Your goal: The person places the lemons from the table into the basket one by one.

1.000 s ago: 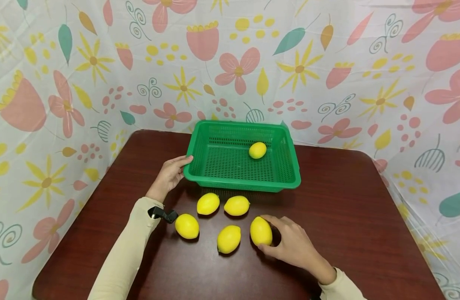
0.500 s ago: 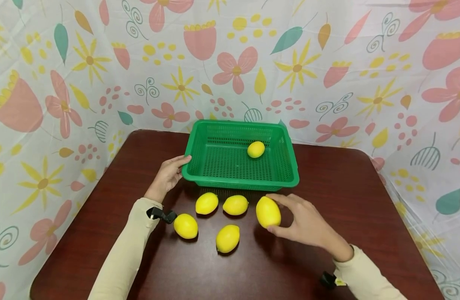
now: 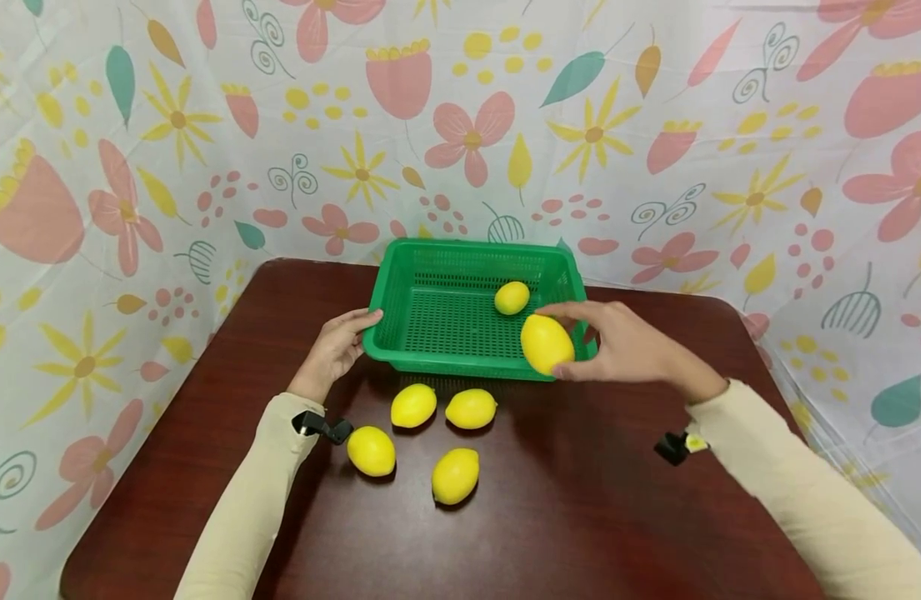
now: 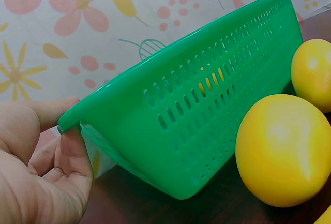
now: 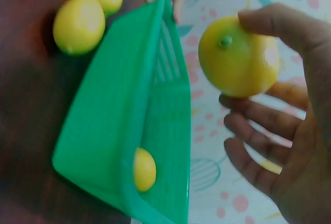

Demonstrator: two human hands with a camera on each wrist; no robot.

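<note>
My right hand [image 3: 625,346] pinches a lemon [image 3: 546,344] between thumb and fingers, over the front right of a green plastic basket [image 3: 460,367]. In the right wrist view the held lemon [image 5: 238,56] shows its greenish stem end. My left hand [image 3: 338,350] grips the basket's left rim; in the left wrist view the thumb and fingers [image 4: 72,154] pinch that rim from both sides. One lemon [image 3: 512,297] lies inside the basket toward the right. Several lemons lie on the table in front of it, among them one [image 3: 413,406] near the basket's front wall.
The dark wooden table [image 3: 580,517] carries the basket near its back edge. Behind and beside it hangs a white flower-print cloth [image 3: 280,125]. Two more lemons, one at the left [image 3: 372,451] and one at the front [image 3: 455,476], lie near the left forearm.
My right hand has lifted a lemon off the table and carried it up and away from me to the basket's front right. The left hand keeps its grip on the rim.
</note>
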